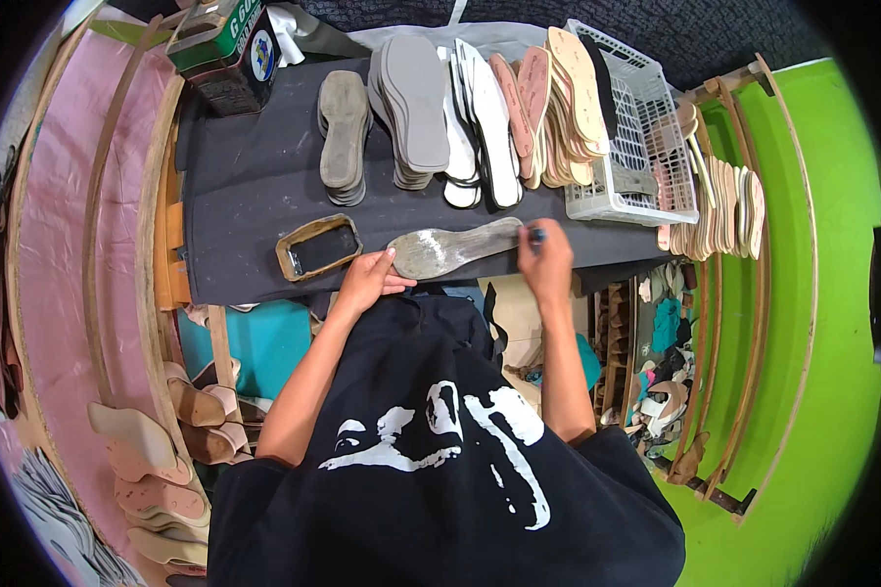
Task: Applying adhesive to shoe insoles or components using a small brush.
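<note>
my left hand (365, 284) pinched the wide end of a grey, white-smeared sole (450, 252) along the near edge of the black cloth (245, 166). my right hand (550, 259) curled round a small dark object (537, 235) by the sole's narrow end.

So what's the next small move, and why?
Probably sweep the right hand along the sole toward the left: the right is at its narrow end, pinching a small dark item, while the left braces the wide end, where a whitish patch shows.
</note>
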Demonstrator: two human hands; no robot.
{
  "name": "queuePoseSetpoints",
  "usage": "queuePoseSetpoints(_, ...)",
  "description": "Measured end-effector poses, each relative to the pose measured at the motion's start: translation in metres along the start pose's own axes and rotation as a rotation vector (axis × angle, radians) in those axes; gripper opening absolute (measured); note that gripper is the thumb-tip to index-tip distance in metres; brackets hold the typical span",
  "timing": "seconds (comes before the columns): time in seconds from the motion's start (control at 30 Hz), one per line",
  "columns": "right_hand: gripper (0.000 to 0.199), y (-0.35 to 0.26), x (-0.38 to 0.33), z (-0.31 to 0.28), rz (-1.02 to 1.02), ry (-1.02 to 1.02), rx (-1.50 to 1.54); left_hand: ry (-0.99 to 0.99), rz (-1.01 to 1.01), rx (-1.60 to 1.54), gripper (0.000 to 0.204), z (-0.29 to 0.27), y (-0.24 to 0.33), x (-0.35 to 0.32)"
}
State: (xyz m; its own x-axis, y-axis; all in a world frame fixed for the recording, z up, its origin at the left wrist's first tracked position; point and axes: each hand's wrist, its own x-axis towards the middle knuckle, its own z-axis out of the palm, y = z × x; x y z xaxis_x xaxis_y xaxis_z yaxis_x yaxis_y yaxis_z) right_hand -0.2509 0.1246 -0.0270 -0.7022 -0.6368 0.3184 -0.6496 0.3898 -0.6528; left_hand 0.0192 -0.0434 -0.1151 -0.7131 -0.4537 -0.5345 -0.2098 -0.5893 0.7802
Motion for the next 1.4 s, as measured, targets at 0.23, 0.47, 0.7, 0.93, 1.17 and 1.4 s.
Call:
queuePoseSetpoints(0.23,0.013,-0.060,-0.033,0.043,-0.298,-0.264,0.150,0.046,0.023,-0.042,0.053,0.006,0.007,-0.008)
queuePoseSetpoints(0.47,0.018,0.006,0.010,0.018,0.046,0.101,0.125,0.056,0.037,0.011,0.054,0.003,-0.001,-0.003)
queuePoseSetpoints(0.7,0.016,-0.047,-0.006,0.044,-0.277,-0.121,0.078,0.059,0.044,0.020,0.057,0.004,0.002,-0.004)
queuePoseSetpoints(0.93,0.020,0.018,0.010,0.035,0.117,0.139,0.265,0.056,0.051,0.004,0.056,0.003,-0.002,-0.004)
queuePoseSetpoints(1.17,0.018,-0.003,0.012,0.028,-0.116,0.005,0.032,0.083,0.038,0.026,0.055,0.010,0.003,-0.006)
queuePoseSetpoints(1.4,0.015,0.004,0.018,0.031,-0.060,0.056,0.083,0.122,0.063,0.021,0.052,0.011,0.000,-0.004)
